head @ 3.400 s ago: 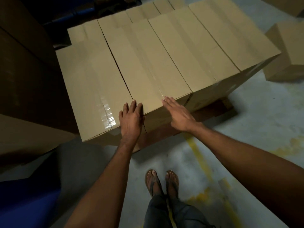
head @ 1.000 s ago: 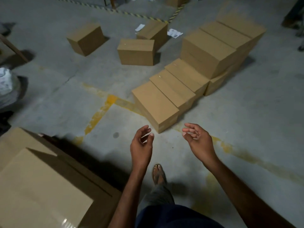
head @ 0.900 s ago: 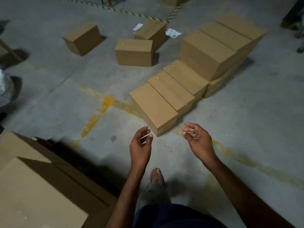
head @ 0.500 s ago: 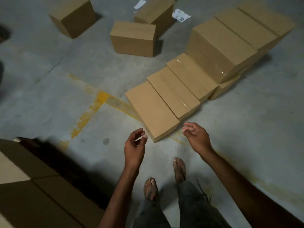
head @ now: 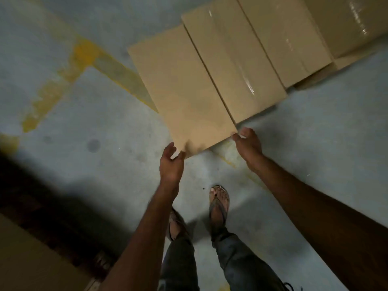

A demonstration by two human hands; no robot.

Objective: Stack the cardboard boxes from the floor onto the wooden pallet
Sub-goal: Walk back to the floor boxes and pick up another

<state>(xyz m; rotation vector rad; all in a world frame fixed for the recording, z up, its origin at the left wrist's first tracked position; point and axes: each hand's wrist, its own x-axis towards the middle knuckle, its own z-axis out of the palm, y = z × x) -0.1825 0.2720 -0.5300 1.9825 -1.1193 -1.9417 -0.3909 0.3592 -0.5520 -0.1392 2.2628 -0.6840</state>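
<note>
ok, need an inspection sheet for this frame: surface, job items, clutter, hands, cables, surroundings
Surface: concrete floor, worn yellow paint lines crossing it.
Job's things: nearest box lies flat on the floor, with the second box and third box tight beside it; a taller box stands at the far end of the row.
Clutter: nothing seen.
Hands: left hand at the nearest box's near left corner, right hand at its near right corner; whether they grip it is unclear.
Cables: nothing seen.
Surroundings: cardboard at lower left beside deep shadow; sandalled feet just short of the row.
</note>
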